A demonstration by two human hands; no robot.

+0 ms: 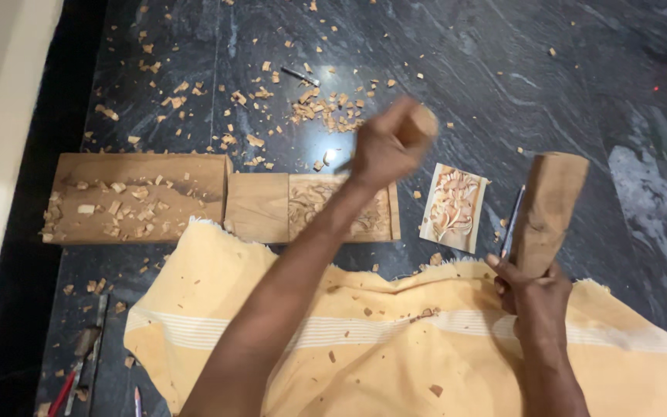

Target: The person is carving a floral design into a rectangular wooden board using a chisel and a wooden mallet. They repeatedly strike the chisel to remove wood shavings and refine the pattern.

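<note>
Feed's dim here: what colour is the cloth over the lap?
Pale orange-yellow cloth with thin white stripes; head view.

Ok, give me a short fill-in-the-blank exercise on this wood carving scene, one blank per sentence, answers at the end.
1. The right hand grips a thick wooden ____ standing upright.
2. The left hand is closed around a round wooden handle above the long carved brown wooden ____.
3. A pale yellow cloth with white ____ lies below the hands.
4. Light wood ____ lie scattered over the dark stone floor.

Missing words: mallet; panel; stripes; chips
</note>
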